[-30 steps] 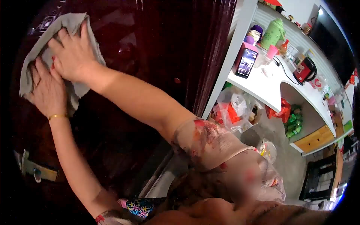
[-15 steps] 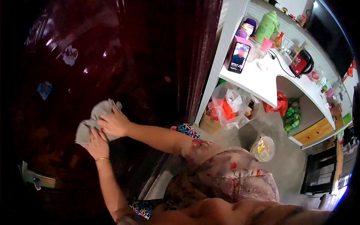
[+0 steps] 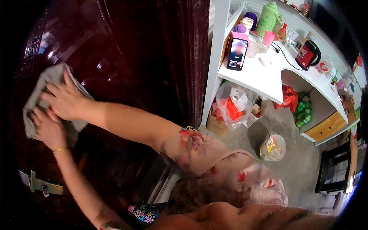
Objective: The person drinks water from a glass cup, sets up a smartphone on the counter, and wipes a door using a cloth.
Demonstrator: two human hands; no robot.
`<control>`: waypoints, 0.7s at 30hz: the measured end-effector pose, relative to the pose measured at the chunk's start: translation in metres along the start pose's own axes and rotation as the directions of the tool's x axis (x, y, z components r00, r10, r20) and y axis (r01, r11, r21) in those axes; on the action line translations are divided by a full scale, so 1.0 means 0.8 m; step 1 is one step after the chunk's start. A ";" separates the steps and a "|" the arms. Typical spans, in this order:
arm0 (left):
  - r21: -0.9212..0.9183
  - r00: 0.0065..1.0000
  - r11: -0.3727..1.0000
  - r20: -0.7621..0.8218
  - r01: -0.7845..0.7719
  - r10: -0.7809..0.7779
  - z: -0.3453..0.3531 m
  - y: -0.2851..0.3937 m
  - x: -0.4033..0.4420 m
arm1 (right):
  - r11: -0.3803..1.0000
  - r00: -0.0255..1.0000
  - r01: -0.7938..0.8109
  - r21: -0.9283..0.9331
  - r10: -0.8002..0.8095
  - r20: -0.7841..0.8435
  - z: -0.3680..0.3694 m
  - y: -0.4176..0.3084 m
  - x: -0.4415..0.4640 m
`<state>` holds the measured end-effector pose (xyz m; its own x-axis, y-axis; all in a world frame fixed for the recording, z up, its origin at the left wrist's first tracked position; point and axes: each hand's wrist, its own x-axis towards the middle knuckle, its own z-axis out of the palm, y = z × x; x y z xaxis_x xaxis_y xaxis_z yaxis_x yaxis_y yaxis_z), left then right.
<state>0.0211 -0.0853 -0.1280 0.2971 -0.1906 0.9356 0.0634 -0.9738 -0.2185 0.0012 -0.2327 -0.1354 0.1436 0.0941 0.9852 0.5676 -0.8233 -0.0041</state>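
A grey cloth [image 3: 53, 73] lies spread against a glossy dark-red door [image 3: 142, 69], at the left of the view. My right hand [image 3: 68, 102] holds it there from above, fingers splayed over the fabric. Just below, my left hand [image 3: 50, 132], with a gold bracelet at the wrist, presses on the cloth's lower part, its fingertips close to the right hand. Both arms are stretched out. Under the hands sits the door's metal handle [image 3: 45, 188]. Part of the cloth is hidden by the hands.
To the right, a white counter [image 3: 257, 82] carries a phone [image 3: 237, 53], a green thermos [image 3: 267, 19] and a red kettle [image 3: 308, 55]. Bags [image 3: 232, 103] and a bin [image 3: 273, 147] stand on the floor. A patterned shoe [image 3: 147, 212] shows by the door's edge.
Both hands and the cloth have moved left and up across the door. The cloth is spread wider than before. The view has shifted slightly.
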 end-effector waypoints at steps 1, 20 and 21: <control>-0.038 0.986 0.999 -0.164 -0.037 0.030 0.022 -0.022 0.035 | 0.998 0.999 -0.027 0.048 0.029 -0.031 0.001 0.000 0.033; -0.219 0.881 0.974 0.450 -0.051 0.148 0.024 0.057 -0.243 | 0.998 0.900 -0.059 0.003 0.052 0.433 0.018 0.000 -0.245; -0.237 0.883 0.968 0.434 -0.080 0.179 0.020 0.062 -0.273 | 0.999 0.902 -0.018 -0.027 0.028 0.432 0.011 -0.005 -0.273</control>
<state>-0.0253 -0.0903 -0.3473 0.6870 -0.2892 0.6667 -0.1887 -0.9569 -0.2207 -0.0251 -0.2449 -0.3522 0.4950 0.3036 0.8141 0.5429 -0.8396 -0.0169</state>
